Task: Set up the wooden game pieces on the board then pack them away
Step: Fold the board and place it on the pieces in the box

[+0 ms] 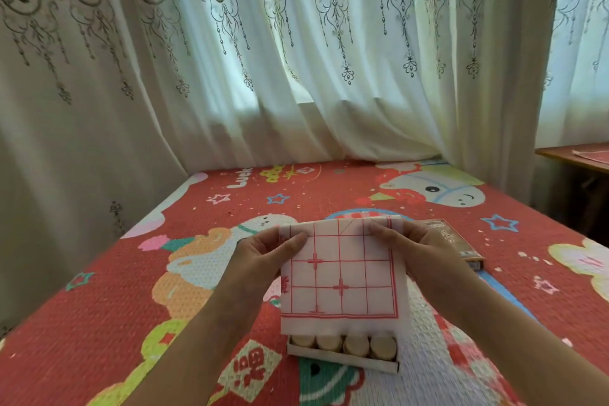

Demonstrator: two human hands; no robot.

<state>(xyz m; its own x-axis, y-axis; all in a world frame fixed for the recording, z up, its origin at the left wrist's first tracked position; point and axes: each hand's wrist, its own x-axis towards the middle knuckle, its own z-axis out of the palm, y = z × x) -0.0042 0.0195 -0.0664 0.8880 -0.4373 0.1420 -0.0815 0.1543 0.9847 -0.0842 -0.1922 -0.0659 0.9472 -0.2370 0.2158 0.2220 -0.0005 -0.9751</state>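
Both forearms reach forward over the open cardboard box (342, 362), which lies on a red cartoon-print bed mat (131, 323). Above the box, hiding most of it, the folded paper game board (342, 277) is held up, its red grid facing the camera. The left hand (263, 254) pinches the board's upper left corner, thumb on top and fingers curled underneath. The right hand (425, 250) has the same grip at the upper right corner, thumb pressed on the grid. Four round wooden game pieces (356, 344) show in a row along the box's near edge, just below the board. Beyond the box to the right, a brown box lid (461, 241) lies on the mat, partly hidden by the right hand.
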